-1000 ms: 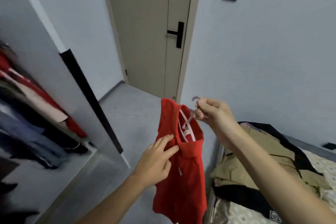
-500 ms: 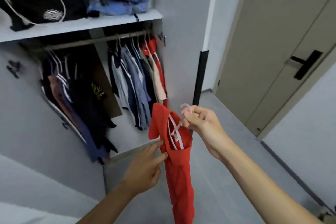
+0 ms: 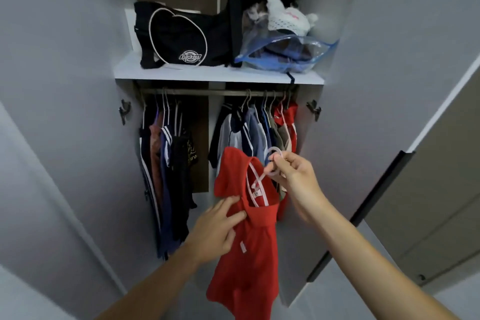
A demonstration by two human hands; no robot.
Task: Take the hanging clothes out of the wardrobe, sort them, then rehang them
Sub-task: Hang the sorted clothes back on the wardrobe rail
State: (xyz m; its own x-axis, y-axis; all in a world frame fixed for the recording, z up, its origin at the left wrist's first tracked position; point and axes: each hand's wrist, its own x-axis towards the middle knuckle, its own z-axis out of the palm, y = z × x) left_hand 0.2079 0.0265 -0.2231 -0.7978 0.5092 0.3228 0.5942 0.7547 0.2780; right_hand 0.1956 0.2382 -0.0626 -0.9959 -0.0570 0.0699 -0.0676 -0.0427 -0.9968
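**In front of the open wardrobe: red shirt on hanger, both hands on it**

Head view:
- In front of the wardrobe (image 3: 337, 34), doors open, the right hand (image 3: 296, 176) holds a pale pink hanger (image 3: 272, 163) by its hook. Fingers curled and pinched on the hook, thumb side toward the camera.
- Red shirt (image 3: 246, 241) hangs on that hanger, collar side up, body dangling down in front of the rail (image 3: 215, 91) area, below rail height. Not on the rail.
- Left hand (image 3: 215, 231) touches the shirt's left shoulder/collar area. Fingers mostly straight and spread on the fabric, thumb underneath; can't tell if it really grips the cloth.
- Rail carries two groups of hung clothes: dark group (image 3: 166, 163) at left, a blue/grey/navy group (image 3: 246, 127) at right with a red garment (image 3: 285, 122) at the far right end. Gap between the two groups.
- The held shirt overlaps the right group in view, partly hiding its lower parts.
- Shelf (image 3: 218, 75) above the rail: black bag (image 3: 181, 39) with white piping at left, clear zip bag (image 3: 285, 52) of folded items at right, white knitted item (image 3: 285, 18) on top of it.
- Room door (image 3: 441, 189) at far right.
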